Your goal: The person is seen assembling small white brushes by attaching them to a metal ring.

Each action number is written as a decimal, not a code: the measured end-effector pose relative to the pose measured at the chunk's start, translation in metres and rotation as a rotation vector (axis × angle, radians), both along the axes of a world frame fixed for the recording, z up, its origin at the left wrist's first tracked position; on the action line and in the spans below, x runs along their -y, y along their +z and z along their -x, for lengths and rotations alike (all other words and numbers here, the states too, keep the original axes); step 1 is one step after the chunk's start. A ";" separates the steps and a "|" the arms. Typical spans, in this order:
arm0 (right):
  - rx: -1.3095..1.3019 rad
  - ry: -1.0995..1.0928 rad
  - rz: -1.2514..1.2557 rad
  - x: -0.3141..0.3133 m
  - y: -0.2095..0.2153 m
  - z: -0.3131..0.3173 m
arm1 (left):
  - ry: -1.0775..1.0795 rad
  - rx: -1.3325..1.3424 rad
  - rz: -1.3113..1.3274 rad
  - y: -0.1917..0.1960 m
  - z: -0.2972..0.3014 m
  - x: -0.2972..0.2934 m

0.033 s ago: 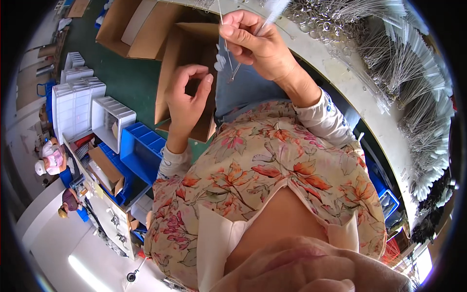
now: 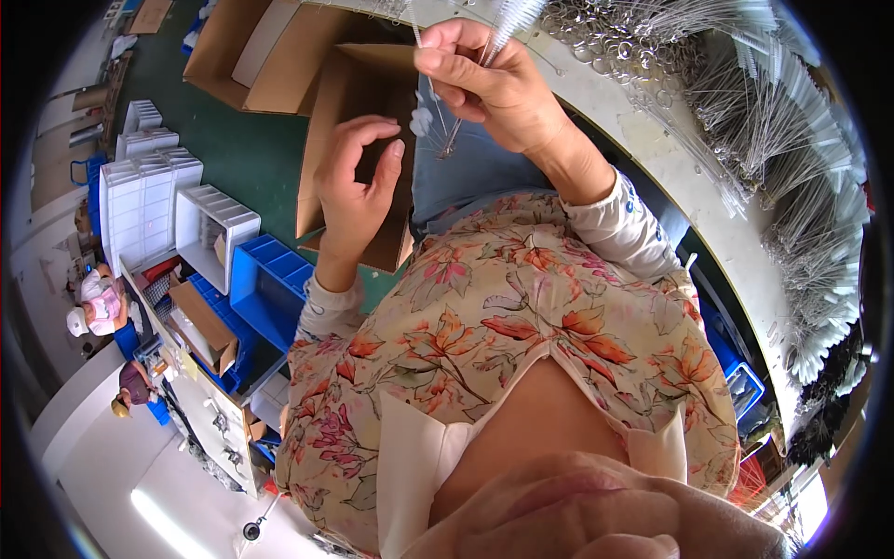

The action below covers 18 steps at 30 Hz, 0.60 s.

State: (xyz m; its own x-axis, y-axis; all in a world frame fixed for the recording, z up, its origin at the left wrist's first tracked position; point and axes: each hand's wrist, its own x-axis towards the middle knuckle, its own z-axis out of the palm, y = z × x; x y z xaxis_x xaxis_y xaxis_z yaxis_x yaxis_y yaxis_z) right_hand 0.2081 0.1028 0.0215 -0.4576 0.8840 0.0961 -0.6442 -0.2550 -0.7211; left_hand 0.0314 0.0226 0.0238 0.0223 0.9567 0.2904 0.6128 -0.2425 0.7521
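My right hand is closed on thin wire-handled brushes, pinching them between thumb and fingers near the table edge. White bristles of one brush stick up above the fingers, and twisted wire stems hang down below the hand. To the left, my left hand is empty, its thumb and curved fingers apart. Small whitish pieces show between the two hands, next to the wires; what they are, I cannot make out.
Wire brushes lie heaped along the pale worktable, with metal rings at its far side. An open cardboard box stands below my left hand. White crates and a blue crate are at left, where two people work farther off.
The brushes in my right hand have tilted slightly to the left, showing more bristles. My left thumb and forefinger have parted a little more.
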 end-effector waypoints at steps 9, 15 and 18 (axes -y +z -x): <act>0.014 0.092 -0.117 -0.006 0.019 0.027 | -0.330 -0.409 -0.507 0.007 -0.003 -0.026; 0.063 0.016 -0.293 0.016 0.052 0.025 | -0.254 -0.753 -0.422 0.012 0.041 -0.049; -0.049 -0.084 -0.552 0.015 0.050 0.039 | -0.281 -0.700 -0.279 -0.004 0.041 -0.048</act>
State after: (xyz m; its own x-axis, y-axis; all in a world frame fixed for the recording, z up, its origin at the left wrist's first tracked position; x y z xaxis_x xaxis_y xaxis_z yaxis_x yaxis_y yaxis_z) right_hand 0.1695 0.0875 0.0716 -0.3708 0.7300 0.5741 -0.6818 0.2058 -0.7020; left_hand -0.0097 0.0704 0.0199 0.5166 0.7826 0.3473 0.8080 -0.5798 0.1045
